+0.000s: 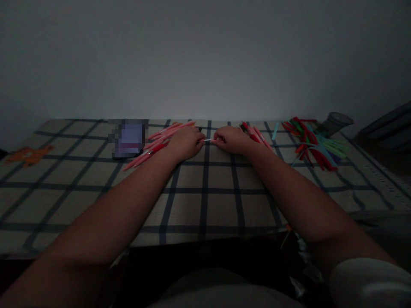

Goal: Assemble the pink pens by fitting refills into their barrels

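Between my two hands a slim pink-and-white pen-like stick (208,140) lies level, its pale middle showing and its pink ends running into my fingers. My left hand (187,142) has its fingers closed on the left end. On the right end, the fingertips of my right hand (231,139) are pinched. Several slim pink pens (167,136) lie beside and partly behind my left hand, with a red pen (158,148) among them. Behind my right wrist are more pink and red pens (257,136), partly hidden. The dim light leaves fine details unclear.
A checked cloth (189,205) covers the table, which meets a plain wall. At left are a blurred phone-like object (129,139) and an orange cut-out figure (29,155). At right, a pile of coloured strips (316,147) lies by a clear tipped cup (335,123).
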`<control>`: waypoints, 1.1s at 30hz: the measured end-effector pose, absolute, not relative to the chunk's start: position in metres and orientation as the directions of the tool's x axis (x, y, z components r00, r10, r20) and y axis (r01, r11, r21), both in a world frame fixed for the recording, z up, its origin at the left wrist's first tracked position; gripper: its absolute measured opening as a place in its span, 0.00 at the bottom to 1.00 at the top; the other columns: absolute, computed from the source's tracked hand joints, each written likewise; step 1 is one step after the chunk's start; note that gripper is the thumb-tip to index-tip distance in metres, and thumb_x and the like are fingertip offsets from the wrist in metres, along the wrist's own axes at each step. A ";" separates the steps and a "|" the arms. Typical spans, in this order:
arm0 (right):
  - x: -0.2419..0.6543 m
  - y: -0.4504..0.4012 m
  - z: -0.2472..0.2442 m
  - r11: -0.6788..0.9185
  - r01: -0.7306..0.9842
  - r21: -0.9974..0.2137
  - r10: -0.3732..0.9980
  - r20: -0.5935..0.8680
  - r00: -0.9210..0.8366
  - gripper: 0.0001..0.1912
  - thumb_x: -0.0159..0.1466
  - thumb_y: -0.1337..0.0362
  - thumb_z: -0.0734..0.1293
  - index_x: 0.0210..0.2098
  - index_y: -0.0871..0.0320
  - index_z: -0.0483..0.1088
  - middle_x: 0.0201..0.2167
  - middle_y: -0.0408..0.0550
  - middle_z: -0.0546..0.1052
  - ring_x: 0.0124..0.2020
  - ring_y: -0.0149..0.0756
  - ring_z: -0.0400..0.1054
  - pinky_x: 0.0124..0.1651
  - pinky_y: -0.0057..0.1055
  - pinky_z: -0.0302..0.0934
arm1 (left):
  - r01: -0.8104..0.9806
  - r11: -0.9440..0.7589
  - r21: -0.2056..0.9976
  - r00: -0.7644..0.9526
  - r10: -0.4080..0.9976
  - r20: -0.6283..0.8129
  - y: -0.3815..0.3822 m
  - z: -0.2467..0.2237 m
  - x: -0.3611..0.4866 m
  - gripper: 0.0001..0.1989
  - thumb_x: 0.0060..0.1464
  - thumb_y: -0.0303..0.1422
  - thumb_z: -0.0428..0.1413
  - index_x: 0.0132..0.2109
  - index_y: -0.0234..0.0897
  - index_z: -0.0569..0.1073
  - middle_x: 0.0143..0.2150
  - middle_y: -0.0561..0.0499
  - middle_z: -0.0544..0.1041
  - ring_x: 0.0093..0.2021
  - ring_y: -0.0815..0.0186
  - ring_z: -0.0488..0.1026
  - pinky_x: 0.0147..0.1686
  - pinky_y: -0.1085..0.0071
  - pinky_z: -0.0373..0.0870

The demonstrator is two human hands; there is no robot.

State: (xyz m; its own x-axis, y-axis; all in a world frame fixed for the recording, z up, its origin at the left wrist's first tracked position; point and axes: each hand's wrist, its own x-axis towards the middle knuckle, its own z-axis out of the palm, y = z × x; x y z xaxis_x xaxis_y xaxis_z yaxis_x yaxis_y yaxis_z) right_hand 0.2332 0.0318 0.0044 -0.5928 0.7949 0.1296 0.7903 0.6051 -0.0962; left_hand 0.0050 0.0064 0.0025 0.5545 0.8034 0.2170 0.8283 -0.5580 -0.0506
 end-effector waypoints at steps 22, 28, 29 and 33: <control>0.227 0.029 0.003 0.661 0.747 -0.079 0.750 0.113 -0.652 0.15 0.76 0.58 0.63 0.50 0.60 0.80 0.50 0.57 0.84 0.47 0.45 0.74 0.47 0.36 0.57 | 0.844 -0.524 -0.120 0.537 0.823 0.184 -0.004 0.005 0.015 0.18 0.72 0.38 0.50 0.52 0.35 0.83 0.52 0.39 0.84 0.56 0.49 0.78 0.56 0.55 0.71; 0.225 0.026 0.002 0.663 0.745 -0.073 0.748 0.116 -0.654 0.16 0.76 0.58 0.63 0.49 0.59 0.80 0.49 0.57 0.84 0.47 0.46 0.74 0.46 0.36 0.57 | 0.844 -0.525 -0.109 0.536 0.824 0.184 -0.001 0.001 0.015 0.17 0.73 0.39 0.51 0.53 0.36 0.82 0.54 0.40 0.83 0.57 0.49 0.79 0.54 0.56 0.72; 0.225 0.026 0.002 0.660 0.748 -0.074 0.751 0.112 -0.651 0.16 0.76 0.58 0.63 0.49 0.59 0.80 0.49 0.57 0.84 0.47 0.46 0.74 0.46 0.36 0.57 | 0.842 -0.529 -0.099 0.539 0.822 0.184 -0.001 0.001 0.014 0.17 0.73 0.39 0.51 0.53 0.37 0.82 0.54 0.40 0.84 0.57 0.49 0.79 0.53 0.56 0.72; 0.225 0.028 0.002 0.665 0.743 -0.080 0.747 0.102 -0.657 0.17 0.76 0.57 0.63 0.49 0.59 0.80 0.49 0.57 0.84 0.47 0.45 0.74 0.47 0.35 0.57 | 0.842 -0.530 -0.099 0.538 0.822 0.187 0.000 0.002 0.013 0.18 0.73 0.39 0.50 0.51 0.37 0.83 0.52 0.40 0.84 0.56 0.50 0.79 0.53 0.56 0.72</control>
